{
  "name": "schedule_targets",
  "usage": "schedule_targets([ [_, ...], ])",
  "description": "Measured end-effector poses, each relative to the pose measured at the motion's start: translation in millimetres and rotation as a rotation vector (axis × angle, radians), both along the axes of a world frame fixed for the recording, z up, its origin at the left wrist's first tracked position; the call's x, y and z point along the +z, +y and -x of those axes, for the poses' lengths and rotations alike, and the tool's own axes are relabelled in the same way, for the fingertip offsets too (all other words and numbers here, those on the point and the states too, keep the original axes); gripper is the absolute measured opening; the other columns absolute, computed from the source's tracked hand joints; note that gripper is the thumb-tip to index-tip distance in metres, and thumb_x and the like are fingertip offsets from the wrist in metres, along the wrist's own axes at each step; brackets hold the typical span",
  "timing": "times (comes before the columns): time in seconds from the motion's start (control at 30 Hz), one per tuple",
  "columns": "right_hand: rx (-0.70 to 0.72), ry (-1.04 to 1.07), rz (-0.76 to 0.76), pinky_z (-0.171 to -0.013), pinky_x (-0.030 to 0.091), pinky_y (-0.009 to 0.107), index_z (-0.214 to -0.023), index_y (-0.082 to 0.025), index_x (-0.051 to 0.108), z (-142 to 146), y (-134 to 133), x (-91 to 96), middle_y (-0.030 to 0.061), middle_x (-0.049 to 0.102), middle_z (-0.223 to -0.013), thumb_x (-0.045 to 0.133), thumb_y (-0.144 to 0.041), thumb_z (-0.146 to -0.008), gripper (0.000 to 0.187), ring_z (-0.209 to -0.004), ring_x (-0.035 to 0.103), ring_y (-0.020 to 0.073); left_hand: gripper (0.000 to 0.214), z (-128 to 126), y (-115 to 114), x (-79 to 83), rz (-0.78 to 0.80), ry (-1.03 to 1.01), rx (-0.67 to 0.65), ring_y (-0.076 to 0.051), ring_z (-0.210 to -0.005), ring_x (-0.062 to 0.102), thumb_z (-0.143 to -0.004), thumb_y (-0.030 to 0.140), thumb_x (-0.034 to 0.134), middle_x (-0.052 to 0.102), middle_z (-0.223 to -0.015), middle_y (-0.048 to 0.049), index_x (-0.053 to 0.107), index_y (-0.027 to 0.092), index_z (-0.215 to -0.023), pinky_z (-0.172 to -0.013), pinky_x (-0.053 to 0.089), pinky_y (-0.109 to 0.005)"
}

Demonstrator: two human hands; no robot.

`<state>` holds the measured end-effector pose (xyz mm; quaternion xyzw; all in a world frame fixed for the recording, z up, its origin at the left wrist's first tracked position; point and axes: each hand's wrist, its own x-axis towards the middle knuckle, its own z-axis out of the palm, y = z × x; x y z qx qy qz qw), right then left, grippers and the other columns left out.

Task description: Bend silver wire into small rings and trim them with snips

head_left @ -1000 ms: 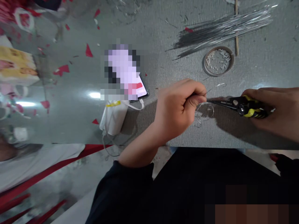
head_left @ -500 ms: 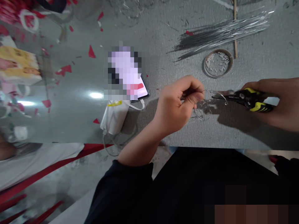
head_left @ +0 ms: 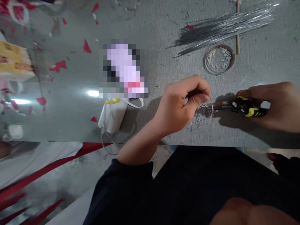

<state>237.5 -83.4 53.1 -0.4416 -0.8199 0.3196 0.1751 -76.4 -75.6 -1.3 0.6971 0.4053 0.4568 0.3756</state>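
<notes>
Between the thumb and fingertips of my left hand [head_left: 185,104] is pinched a thin silver wire [head_left: 212,107], bent into a curve. My right hand [head_left: 278,104] is closed around the black and yellow handles of a pair of pliers [head_left: 239,105]. Their dark pointed jaws reach left to the wire, just beside my left fingertips. Whether the jaws grip the wire I cannot tell. Below my left fingers, fine wire loops [head_left: 199,122] lie on or just above the grey table [head_left: 168,68].
A round dish of small white beads [head_left: 219,59] sits beyond my hands. Behind it a bundle of straight wires [head_left: 222,28] crosses a thin stick [head_left: 238,45]. To the left are a blurred-out phone [head_left: 124,68], a cabled white power bank [head_left: 113,115], red scraps [head_left: 86,47] and a yellow box [head_left: 16,61].
The pliers have moved left, their jaws now close to my left fingertips and overlapping the wire. My left hand keeps its pinch. The view has shifted slightly.
</notes>
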Motion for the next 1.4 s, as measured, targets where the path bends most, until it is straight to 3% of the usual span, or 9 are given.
schedule_targets([
  [0.27,-0.040,-0.070,0.129,-0.055,0.054,0.039,-0.119,-0.024,0.096,2.5,5.0,9.1,0.0053,0.088,-0.091,0.085,-0.092,-0.113,0.069,-0.065,0.081,0.0284,0.028,19.6,-2.5,36.4,0.040,0.020,-0.088,-0.017,-0.075,0.076,-0.130,0.027,0.082,0.073,-0.092,0.0004,0.078,0.026,-0.103,-0.075,0.076,-0.035],
  [0.4,-0.082,-0.163,0.133,-0.060,0.053,0.042,-0.128,-0.025,0.093,-9.9,13.8,6.0,0.0086,0.087,-0.096,0.081,-0.099,-0.108,0.078,-0.073,0.081,0.0331,0.031,18.5,1.5,18.9,0.056,-0.062,-0.056,-0.017,-0.077,0.078,-0.132,0.045,0.083,0.073,-0.094,0.0003,0.076,0.027,-0.108,-0.071,0.074,-0.030],
  [0.57,-0.120,-0.314,-0.015,-0.090,0.062,0.056,-0.135,-0.017,0.087,-39.4,32.8,-6.6,0.0215,0.080,-0.115,0.067,-0.095,-0.111,0.084,-0.104,0.080,0.0427,0.040,5.5,12.6,-19.3,0.115,-0.160,-0.025,-0.016,-0.070,0.075,-0.129,0.052,0.089,0.071,-0.088,0.0008,0.068,0.026,-0.106,-0.058,0.065,-0.026],
  [0.7,-0.199,-0.568,-0.020,-0.120,0.055,0.064,-0.154,-0.009,0.085,-54.9,44.4,-15.6,0.0321,0.074,-0.136,0.083,-0.067,-0.117,0.069,-0.156,0.061,0.0554,0.042,5.3,13.8,-8.5,0.220,-0.194,-0.062,-0.016,-0.069,0.078,-0.129,0.051,0.088,0.074,-0.087,-0.0002,0.065,0.025,-0.105,-0.059,0.067,-0.026],
  [0.87,-0.342,-0.789,0.008,-0.125,0.051,0.061,-0.173,0.004,0.066,-51.7,48.0,-18.5,0.0444,0.063,-0.160,0.100,-0.048,-0.118,0.083,-0.158,0.057,0.0568,0.046,9.6,11.0,14.9,0.341,-0.203,-0.092,-0.016,-0.070,0.082,-0.126,0.050,0.091,0.079,-0.088,-0.0026,0.061,0.025,-0.102,-0.061,0.067,-0.025],
  [0.97,-0.402,-0.756,0.029,-0.121,0.050,0.065,-0.180,0.000,0.061,-43.7,48.4,-18.6,0.0474,0.057,-0.169,0.100,-0.044,-0.118,0.085,-0.160,0.056,0.0614,0.046,9.3,11.1,16.6,0.379,-0.225,-0.111,-0.016,-0.067,0.081,-0.126,0.051,0.090,0.083,-0.091,-0.0044,0.061,0.025,-0.103,-0.061,0.068,-0.026],
  [1.1,-0.471,-0.646,-0.043,-0.121,0.047,0.071,-0.176,-0.007,0.068,-39.7,48.8,-24.3,0.0436,0.059,-0.169,0.104,-0.040,-0.112,0.080,-0.162,0.051,0.0627,0.046,7.5,12.5,9.8,0.398,-0.239,-0.132,-0.015,-0.065,0.080,-0.125,0.054,0.088,0.087,-0.096,-0.0067,0.060,0.025,-0.103,-0.060,0.068,-0.027],
  [1.23,-0.399,-0.136,-0.349,-0.115,0.054,0.060,-0.134,-0.017,0.083,-27.3,35.3,-26.2,0.0264,0.075,-0.137,0.085,-0.038,-0.114,0.029,-0.136,0.069,0.0466,0.050,4.5,13.0,2.7,0.416,-0.237,-0.126,-0.018,-0.067,0.082,-0.122,0.059,0.091,0.088,-0.096,-0.0082,0.059,0.026,-0.102,-0.059,0.068,-0.028],
  [1.4,-0.109,0.178,-0.160,-0.085,0.057,0.046,-0.110,-0.027,0.081,23.2,2.5,-11.1,0.0095,0.079,-0.100,0.085,-0.059,-0.120,0.034,-0.086,0.073,0.0312,0.051,-0.1,8.1,3.5,0.463,-0.233,-0.180,-0.021,-0.075,0.085,-0.120,0.064,0.091,0.085,-0.092,-0.0060,0.062,0.025,-0.105,-0.066,0.073,-0.030],
])
